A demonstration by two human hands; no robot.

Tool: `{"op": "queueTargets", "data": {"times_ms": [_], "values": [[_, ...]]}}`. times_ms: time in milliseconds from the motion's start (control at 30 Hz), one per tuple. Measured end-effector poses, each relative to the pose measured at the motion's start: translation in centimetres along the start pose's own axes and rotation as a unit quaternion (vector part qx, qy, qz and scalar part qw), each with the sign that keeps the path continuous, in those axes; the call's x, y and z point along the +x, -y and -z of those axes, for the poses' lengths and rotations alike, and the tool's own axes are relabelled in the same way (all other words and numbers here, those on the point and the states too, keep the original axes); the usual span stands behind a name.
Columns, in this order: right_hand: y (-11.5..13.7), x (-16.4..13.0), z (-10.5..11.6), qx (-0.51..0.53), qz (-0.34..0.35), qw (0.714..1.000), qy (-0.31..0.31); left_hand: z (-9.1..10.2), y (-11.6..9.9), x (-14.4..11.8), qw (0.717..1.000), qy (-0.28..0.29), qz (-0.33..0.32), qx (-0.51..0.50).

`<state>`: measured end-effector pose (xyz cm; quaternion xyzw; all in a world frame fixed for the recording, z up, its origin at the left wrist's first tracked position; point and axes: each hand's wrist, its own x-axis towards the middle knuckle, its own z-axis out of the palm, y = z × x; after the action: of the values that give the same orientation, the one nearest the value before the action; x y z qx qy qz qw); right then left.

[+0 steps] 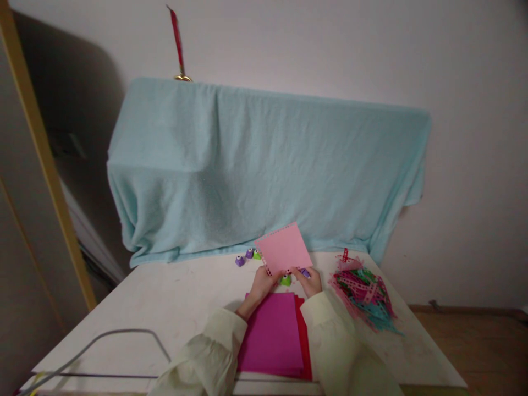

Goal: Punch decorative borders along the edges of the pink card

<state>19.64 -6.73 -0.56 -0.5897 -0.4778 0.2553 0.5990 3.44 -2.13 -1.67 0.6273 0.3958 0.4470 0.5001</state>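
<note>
White counter (165, 308) backs onto a blue-draped bulk (264, 170); both hands, left hand (264, 283) and right hand (310, 281), pinch a pink sheet (284, 248) above stacked magenta paper (273, 333), punches (247, 256) behind, strip pile (363, 294) beside.

You are facing a white table (173, 308): on it, stacked magenta paper sheets (273, 333) are lying left of the heap of punched paper strips (365, 297), before the small purple punches (245, 257).

We sit at a home craft table (173, 297): paper sheets (274, 330), punched strips (365, 294), small punches (247, 257) before a draped blue cloth (256, 170).
</note>
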Motion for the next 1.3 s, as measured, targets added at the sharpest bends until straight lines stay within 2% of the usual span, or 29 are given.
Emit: {"op": "queueTargets", "data": {"times_ms": [200,433,700,833,933,1100,1300], "values": [[-0.4,0.2,0.1,0.009,-0.023,0.999,-0.036,0.1,0.3,0.2,1.0,-0.021,-0.004,0.014],[-0.4,0.3,0.3,0.016,-0.015,0.998,-0.065,0.1,0.2,0.1,0.999,-0.029,0.007,0.017],[-0.3,0.4,0.5,0.05,-0.036,0.997,-0.055,0.4,-1.2,-0.2,0.998,-0.046,-0.026,-0.022],[-0.3,0.5,0.6,0.106,-0.072,0.991,-0.034,0.6,-2.5,-0.5,0.995,-0.064,-0.027,-0.07],[-0.3,0.6,0.6,0.144,-0.089,0.985,-0.021,0.6,-3.0,-0.7,0.996,-0.036,-0.021,-0.078],[-0.1,0.5,0.4,0.169,-0.111,0.979,0.034,-0.1,-2.4,-1.0,0.998,0.026,-0.016,-0.056],[0.1,0.2,-0.1,0.156,-0.112,0.976,0.1,-0.5,-1.8,-1.6,0.998,0.026,0.037,-0.035]]}}
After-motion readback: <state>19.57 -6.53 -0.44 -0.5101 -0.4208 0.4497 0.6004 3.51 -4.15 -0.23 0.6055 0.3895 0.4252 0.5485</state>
